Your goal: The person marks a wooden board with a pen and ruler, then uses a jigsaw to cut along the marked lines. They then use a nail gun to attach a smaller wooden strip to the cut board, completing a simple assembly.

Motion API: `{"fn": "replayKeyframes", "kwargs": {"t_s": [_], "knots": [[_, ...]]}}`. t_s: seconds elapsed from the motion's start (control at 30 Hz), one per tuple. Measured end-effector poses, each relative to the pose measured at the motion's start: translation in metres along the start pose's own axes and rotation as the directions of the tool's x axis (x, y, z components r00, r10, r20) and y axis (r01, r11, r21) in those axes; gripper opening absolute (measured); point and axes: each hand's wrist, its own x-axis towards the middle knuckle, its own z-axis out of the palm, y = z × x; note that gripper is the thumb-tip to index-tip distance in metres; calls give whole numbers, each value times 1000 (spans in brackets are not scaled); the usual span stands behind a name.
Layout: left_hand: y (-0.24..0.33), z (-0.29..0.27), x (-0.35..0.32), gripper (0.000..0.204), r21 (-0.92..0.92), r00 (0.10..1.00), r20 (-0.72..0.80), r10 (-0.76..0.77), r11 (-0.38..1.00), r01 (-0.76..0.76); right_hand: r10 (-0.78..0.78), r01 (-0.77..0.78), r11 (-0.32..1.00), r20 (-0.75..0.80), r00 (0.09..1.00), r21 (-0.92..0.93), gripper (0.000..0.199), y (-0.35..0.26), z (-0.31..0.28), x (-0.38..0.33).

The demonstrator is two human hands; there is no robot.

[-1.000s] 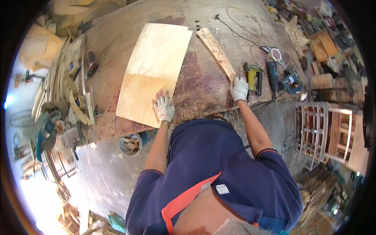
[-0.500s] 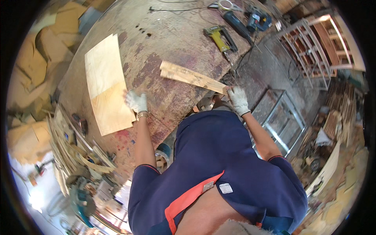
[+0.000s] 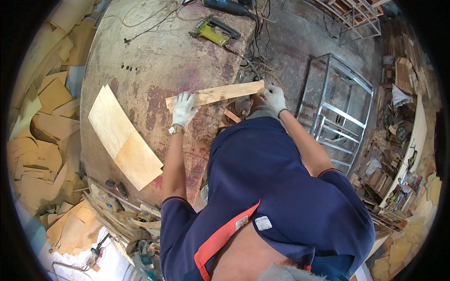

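Note:
A long wooden board point(image 3: 220, 93) lies across the near right edge of the worktable, held at both ends. My left hand point(image 3: 184, 109), in a white work glove with a watch at the wrist, is closed over the board's left end. At the other end, past the table's edge, my gloved right hand point(image 3: 273, 97) grips the wood; its fingertips are partly hidden. Left of my left hand, thin pale plywood sheets point(image 3: 126, 140) rest on the table in a slightly uneven stack.
A yellow-and-black nail gun point(image 3: 211, 32) with a hose lies on the worn worktable point(image 3: 154, 70); a dark blue power tool point(image 3: 227, 6) is behind it. Metal frames point(image 3: 340, 112) stand on the floor at right. Foam offcuts point(image 3: 49, 136) pile up at left, wood strips point(image 3: 112, 206) nearer me.
My left hand has moved right, from the plywood sheets to the board's left end. The board has turned, its left end now nearer me. The whole view has shifted too.

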Motion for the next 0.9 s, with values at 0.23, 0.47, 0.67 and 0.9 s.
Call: {"fn": "replayKeyframes", "kwargs": {"t_s": [0.23,0.47,0.67,0.9], "knots": [[-23,-30,-23,55,54,971,77,-228,973,224,-27,33,999,155,988,-38,31,-28,45,6],[42,-25,10,71,-3,992,67,-109,994,109,215,-239,957,148,965,165,31,-24,62,-8],[96,3,59,68,-55,995,99,-7,998,12,-103,102,983,-2,995,-155,27,-39,63,-24],[109,17,73,45,-102,998,67,2,995,5,-209,211,970,34,977,-120,27,-40,61,-29]]}}
